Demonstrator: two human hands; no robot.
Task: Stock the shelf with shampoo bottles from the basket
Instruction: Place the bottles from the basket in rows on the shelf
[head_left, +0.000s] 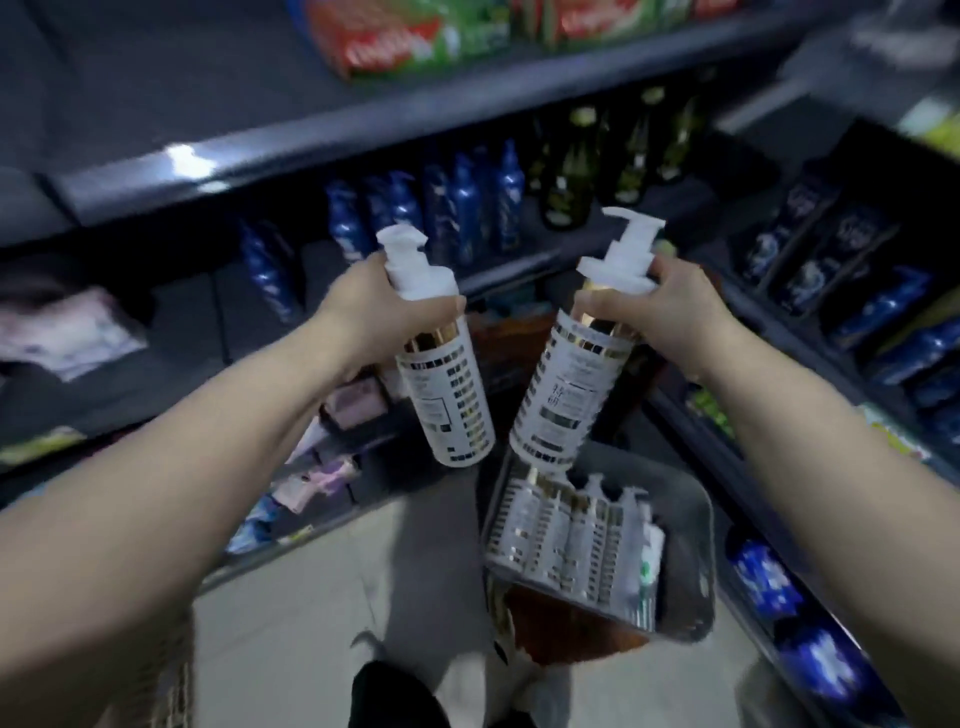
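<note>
My left hand (387, 312) grips the neck of a white pump shampoo bottle (452, 400) with gold checks. My right hand (654, 312) holds a second, matching bottle (563, 395) by its neck too. Both bottles hang tilted in the air above the grey basket (691, 525), bases close together. Several more of the same white bottles (566, 535) lie side by side in the basket. The dark shelf (519, 260) stands just behind the raised bottles, with blue bottles (462, 208) lined up on it.
Dark green bottles (582, 171) stand right of the blue ones. Red and green packs (410, 36) fill the top shelf. A second rack on the right holds blue bottles (904, 332). Pale packets (67, 332) lie on the left shelf. The floor (322, 613) is light tile.
</note>
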